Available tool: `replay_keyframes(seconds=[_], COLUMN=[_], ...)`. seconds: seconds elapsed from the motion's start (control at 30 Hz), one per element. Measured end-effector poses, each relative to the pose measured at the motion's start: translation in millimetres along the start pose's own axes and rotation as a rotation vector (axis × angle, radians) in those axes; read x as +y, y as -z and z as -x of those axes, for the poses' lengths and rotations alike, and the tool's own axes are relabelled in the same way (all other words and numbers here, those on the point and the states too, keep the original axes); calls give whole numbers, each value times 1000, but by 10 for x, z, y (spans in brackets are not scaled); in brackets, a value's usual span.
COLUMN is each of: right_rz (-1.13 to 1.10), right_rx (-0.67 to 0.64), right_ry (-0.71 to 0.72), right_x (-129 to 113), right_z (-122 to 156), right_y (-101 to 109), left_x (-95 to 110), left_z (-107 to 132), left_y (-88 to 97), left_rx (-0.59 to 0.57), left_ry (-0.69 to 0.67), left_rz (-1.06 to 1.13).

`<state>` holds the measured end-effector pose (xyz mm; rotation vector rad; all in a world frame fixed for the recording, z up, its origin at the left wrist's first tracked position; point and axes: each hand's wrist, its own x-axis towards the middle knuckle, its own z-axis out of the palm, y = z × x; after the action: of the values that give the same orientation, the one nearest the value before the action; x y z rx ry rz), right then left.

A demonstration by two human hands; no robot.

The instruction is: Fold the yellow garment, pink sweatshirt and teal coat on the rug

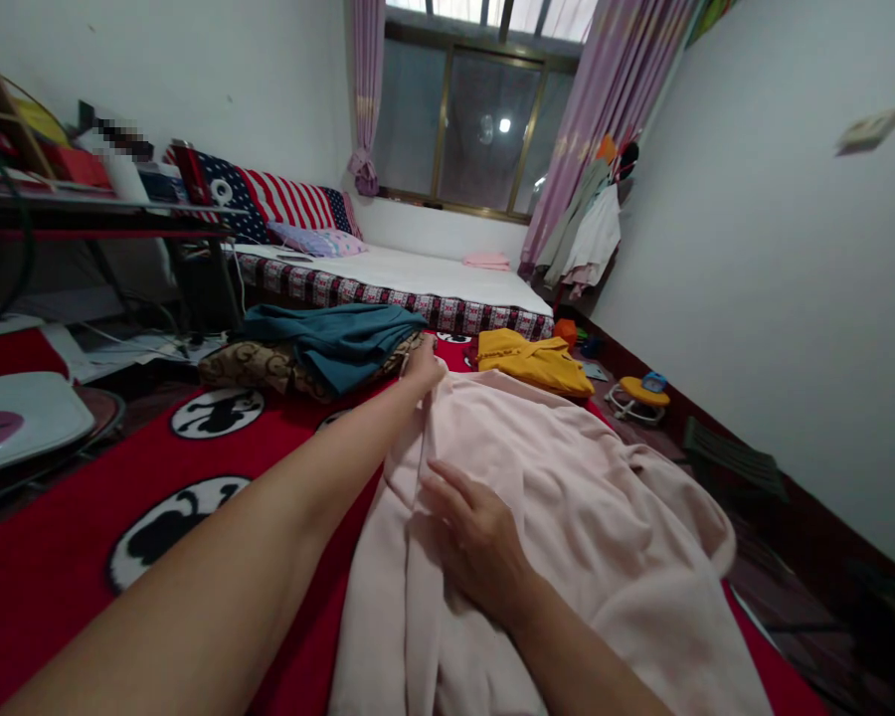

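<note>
Pink garment (567, 487), rumpled, reaches the right edge of the red blanket (67, 572). My left hand (422, 370) meets the garment's far end, grip unclear to me; my right hand (484, 542) lies open on it. Blanket runs free leftward.

A person's left forearm (254, 527) and right forearm (578, 651), both bare, show slim, smooth outlines that taper toward the wrists. The right hand (484, 542) has slender fingers (454, 484) and rounded knuckles; the left hand (422, 368), likewise bare, appears small, its finer detail indistinct.
</note>
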<state>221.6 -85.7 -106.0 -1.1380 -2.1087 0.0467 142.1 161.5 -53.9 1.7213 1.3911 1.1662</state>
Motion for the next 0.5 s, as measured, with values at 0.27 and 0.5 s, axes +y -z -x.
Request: replay_keyframes(seconds=[0.27, 0.5], right_rz=[25, -62], right_rx=[92, 130], right_ry=[-413, -416], right_x=[338, 368], right_z=[-20, -5], right_y=[-100, -72], left_x=[-422, -548], left_z=[73, 531], left_y=[138, 466], left_rx=[-152, -128], left_ry=[66, -69], left_rz=[238, 67])
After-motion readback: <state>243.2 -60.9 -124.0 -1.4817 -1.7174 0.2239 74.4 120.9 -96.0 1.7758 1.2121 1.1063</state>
